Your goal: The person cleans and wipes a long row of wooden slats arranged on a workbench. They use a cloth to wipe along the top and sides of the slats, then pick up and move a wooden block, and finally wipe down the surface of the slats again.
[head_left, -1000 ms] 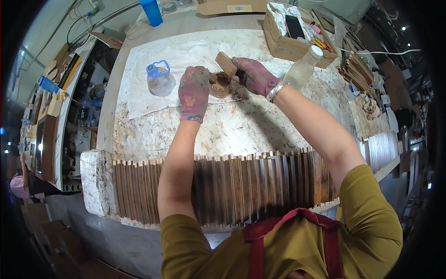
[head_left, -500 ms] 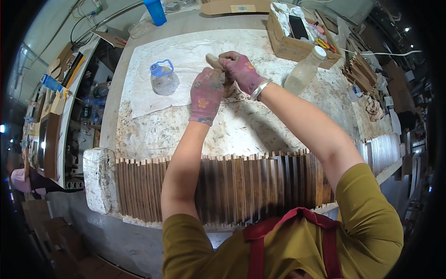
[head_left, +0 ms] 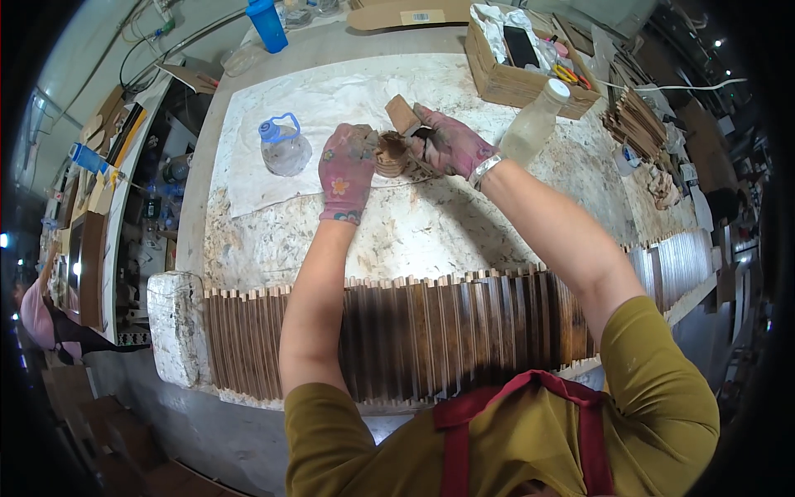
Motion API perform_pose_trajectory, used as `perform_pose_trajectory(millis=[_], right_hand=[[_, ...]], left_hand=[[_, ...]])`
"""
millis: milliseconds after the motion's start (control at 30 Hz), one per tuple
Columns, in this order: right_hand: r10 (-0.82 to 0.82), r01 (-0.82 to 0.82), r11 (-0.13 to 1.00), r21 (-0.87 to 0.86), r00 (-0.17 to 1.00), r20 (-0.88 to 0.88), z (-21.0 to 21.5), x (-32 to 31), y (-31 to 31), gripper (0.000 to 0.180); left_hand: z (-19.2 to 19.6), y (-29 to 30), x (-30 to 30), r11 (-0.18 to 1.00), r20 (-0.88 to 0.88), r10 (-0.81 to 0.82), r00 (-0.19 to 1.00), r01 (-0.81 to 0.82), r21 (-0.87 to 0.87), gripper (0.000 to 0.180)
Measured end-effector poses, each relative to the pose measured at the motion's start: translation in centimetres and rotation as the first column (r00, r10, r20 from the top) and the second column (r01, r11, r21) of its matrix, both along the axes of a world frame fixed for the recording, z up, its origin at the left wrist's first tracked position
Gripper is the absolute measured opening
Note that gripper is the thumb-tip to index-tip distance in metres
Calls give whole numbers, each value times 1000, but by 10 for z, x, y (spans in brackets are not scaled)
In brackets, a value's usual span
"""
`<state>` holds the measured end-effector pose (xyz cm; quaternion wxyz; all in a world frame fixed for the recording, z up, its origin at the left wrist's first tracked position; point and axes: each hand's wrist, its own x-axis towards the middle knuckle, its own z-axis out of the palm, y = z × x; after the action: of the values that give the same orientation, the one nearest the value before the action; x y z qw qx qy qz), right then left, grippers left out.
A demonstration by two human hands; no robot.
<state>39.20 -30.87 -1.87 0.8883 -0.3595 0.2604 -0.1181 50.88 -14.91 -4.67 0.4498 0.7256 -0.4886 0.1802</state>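
At the far left of the workbench [head_left: 273, 248], a white foam block [head_left: 178, 327] butts against a row of upright wooden slats [head_left: 414, 331] that spans the near edge. Beyond it, a clear plastic jug with a blue cap [head_left: 283, 147] stands on the white paper sheet [head_left: 331, 108].

The left hand [head_left: 348, 170], in a pink patterned glove, is closed on the left side of a small ribbed wooden piece [head_left: 392, 154]. The right hand [head_left: 451, 145], also gloved, closes on its right side and on a flat brown wooden block [head_left: 402, 113] that rises above the fingers. The contact between block and piece is partly hidden, so it is unclear whether they touch.

For good control, keep both grips firm and opposed, with the piece held low over the paper and the block square to it.

The piece lies directly between the two hands, touching both, well beyond the slats. To the right stand a frosted plastic bottle [head_left: 534, 124] and a cardboard box [head_left: 517, 74] of tools.
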Motion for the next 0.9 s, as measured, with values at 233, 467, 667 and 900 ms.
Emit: perform_pose_trajectory(millis=[233,467,667,900], right_hand=[[90,-89,996,-21,996,29,-27,-11,-13,33],[114,-105,987,121,991,-70,14,-30,29,32],[179,-276,868,414,950,257,-34,-58,3,40],[61,-253,805,537,935,350,-33,-92,24,47]], left_hand=[[14,-8,-1,992,-22,-82,996,84,94,29],[-19,-21,33,996,33,22,999,-25,88,30],[7,-19,11,985,-36,-20,999,26,169,13],[7,-19,6,893,-27,-81,996,85,442,21]])
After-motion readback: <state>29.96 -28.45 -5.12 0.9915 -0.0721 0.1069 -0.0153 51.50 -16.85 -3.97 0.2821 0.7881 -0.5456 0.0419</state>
